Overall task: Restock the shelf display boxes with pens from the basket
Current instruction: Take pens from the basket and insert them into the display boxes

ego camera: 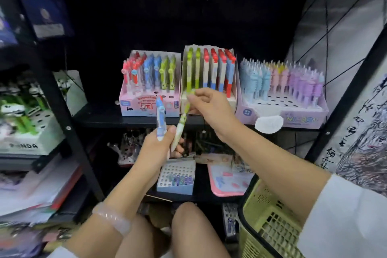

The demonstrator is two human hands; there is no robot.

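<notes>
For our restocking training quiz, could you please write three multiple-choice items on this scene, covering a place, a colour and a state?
1. Where is the yellow basket?
A. On the top shelf
B. At lower right beside the person's right arm
C. Behind the display boxes

2. What colour is the pen that both hands grip?
A. Green
B. Red
C. Purple

3. How is the left hand?
A. Flat and empty
B. Resting on a knee
C. Holding a blue pen too

Answers: 1 B, the basket sits low at right. 2 A, its barrel is green under the right hand. 3 C, its fingers curl around both pens.
</notes>
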